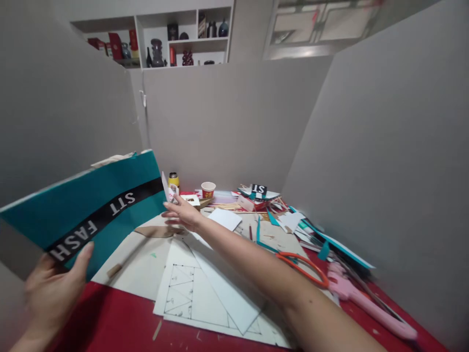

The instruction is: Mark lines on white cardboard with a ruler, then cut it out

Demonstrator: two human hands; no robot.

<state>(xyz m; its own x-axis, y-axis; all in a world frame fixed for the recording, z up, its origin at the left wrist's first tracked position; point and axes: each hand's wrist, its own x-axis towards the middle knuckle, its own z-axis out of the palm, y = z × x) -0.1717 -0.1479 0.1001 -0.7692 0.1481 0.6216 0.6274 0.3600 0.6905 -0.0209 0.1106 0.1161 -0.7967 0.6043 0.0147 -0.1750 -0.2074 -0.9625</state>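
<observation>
Grey partitions boxed in the red table [110,318]. My left hand [54,288] pinched the teal card [91,205] by its corner, raised off the table's left edge; right hand [181,212] reached out, fingers spread, steadying the card's far edge.

Grey partition walls [384,146] enclose the table; wall shelves [176,41] behind.

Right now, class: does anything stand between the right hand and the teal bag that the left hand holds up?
Nothing visible: the right hand already reaches the teal bag's far edge, while the left hand grips its near end.
</observation>
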